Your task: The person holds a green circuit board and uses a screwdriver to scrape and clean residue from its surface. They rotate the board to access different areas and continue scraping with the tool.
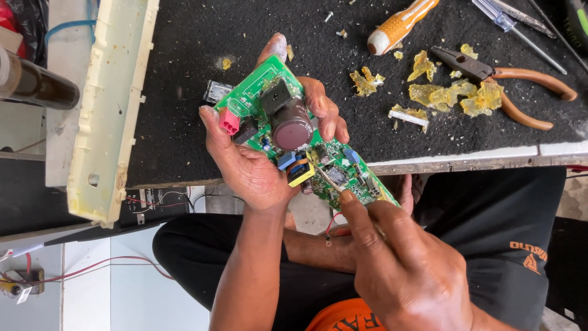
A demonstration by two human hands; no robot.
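Closest to me, right hand (407, 270) pinches a thin probe (324, 178) against the green circuit board (269, 110); left hand (248, 162) clasps that board above the desk (184, 92) edge; a slip, I judge, could gouge the small components.

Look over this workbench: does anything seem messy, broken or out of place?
Yes. Yellow crumbly bits lie scattered over the black mat around the pliers, like scraped-off glue. The left hand holds a green circuit board; the right hand picks at it.
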